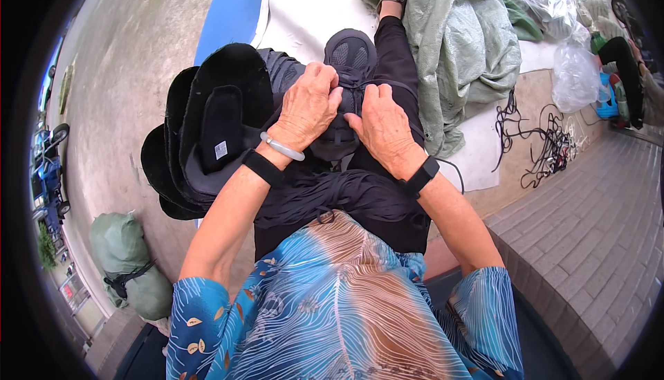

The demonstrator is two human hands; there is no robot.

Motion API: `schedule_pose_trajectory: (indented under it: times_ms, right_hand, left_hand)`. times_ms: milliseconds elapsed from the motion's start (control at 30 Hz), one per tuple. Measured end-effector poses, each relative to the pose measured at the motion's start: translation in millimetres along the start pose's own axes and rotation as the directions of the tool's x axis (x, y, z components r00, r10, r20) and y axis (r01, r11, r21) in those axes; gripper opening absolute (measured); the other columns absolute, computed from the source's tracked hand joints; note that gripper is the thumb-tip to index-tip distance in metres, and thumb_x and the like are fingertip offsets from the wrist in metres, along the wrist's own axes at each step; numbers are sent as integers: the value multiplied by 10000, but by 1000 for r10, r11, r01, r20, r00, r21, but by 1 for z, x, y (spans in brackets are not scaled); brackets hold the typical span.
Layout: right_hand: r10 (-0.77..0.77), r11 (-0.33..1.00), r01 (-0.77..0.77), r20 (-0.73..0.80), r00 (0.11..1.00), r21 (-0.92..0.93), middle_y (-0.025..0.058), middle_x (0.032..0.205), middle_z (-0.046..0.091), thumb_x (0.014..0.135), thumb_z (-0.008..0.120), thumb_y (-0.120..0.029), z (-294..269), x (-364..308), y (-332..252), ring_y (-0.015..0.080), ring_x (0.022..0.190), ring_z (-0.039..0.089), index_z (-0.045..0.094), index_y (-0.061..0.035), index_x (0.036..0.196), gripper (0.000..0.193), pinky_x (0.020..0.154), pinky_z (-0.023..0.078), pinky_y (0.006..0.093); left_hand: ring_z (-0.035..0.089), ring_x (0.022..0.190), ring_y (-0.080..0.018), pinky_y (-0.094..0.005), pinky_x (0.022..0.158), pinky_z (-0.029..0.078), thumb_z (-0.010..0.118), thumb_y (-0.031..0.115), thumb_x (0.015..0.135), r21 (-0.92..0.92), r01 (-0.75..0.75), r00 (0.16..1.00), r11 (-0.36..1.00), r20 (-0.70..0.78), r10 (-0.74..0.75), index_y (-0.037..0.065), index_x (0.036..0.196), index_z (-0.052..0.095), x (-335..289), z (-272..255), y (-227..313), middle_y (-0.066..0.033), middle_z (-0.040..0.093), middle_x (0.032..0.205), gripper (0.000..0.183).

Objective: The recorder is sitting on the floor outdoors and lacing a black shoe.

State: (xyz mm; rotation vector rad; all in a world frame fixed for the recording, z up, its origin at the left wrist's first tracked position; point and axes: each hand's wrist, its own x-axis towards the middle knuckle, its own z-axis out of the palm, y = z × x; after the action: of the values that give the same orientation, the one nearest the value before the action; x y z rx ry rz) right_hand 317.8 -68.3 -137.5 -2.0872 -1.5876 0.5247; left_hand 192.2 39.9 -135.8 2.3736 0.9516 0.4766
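Observation:
A dark grey shoe (351, 51) with a mesh toe lies between my legs, toe pointing away from me. Over its lacing, my left hand (309, 102) is closed, thumb and fingers pinched at a black shoelace (354, 76). Close beside it, my right hand (384, 125) is also closed on the lace, its fingers curled. The fingertips partly hide what they grip. Across my lap lies a thick bundle of black laces (325, 197). Several black shoe uppers (228, 114) are nested together left of my left hand.
A green-grey woven sack (460, 41) is spread at the far right, with clear plastic bags (574, 76) beyond. Tangled black cords (546, 141) lie on the ground near a brick ledge (588, 221). A tied green sack (128, 262) stands at left. Another person (622, 69) sits far right.

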Motion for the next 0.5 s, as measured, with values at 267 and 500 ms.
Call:
schedule_pose_trajectory:
  times_ms: [267, 500]
  right_hand:
    - [8, 993, -9, -3, 1000, -117, 212, 903, 508, 777, 623, -101, 20, 10, 5, 359, 795, 622, 484, 50, 911, 245, 681, 539, 396]
    - [-110, 994, 110, 16, 994, -14, 210, 895, 528, 754, 600, -63, 15, 13, 28, 379, 778, 607, 514, 37, 870, 175, 692, 524, 435]
  left_hand:
    - [607, 810, -330, -407, 693, 504, 674, 121, 783, 42, -1, 1000, 999, -13, 1, 64, 836, 585, 0, 8, 5, -117, 561, 1000, 118]
    - [629, 863, -334, -395, 719, 520, 682, 132, 784, 60, -6, 1000, 998, -26, 8, 95, 885, 642, -2, 11, 4, -139, 570, 1122, 114]
